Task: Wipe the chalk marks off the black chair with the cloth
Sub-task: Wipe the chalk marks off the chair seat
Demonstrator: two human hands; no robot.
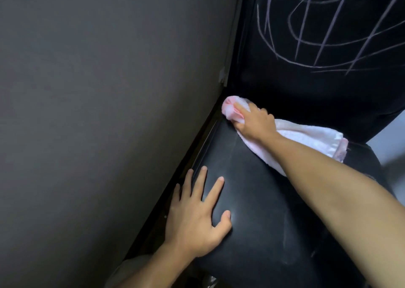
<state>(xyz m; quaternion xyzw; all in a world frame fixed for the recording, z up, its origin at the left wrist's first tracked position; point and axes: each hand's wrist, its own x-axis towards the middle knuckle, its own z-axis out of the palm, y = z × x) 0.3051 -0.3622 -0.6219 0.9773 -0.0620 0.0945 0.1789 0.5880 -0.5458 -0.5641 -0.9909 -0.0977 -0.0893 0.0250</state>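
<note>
Black chair (274,222) seat looks mostly clean; chalk marks (328,31) cover the backrest, so work up there next. Your left hand (195,219) braces flat, fingers spread; right hand (254,123) clamps the pink cloth (293,134) at the seat's rear corner, press firm, overlap strokes

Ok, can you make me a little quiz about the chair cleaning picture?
1. True or false: the backrest is already clean.
2. Which hand grips the pink cloth? A) left hand B) right hand
3. Fill in: the left hand lies flat on the chair's ____.

Key:
1. False; chalk marks still cover it.
2. B
3. seat
</note>
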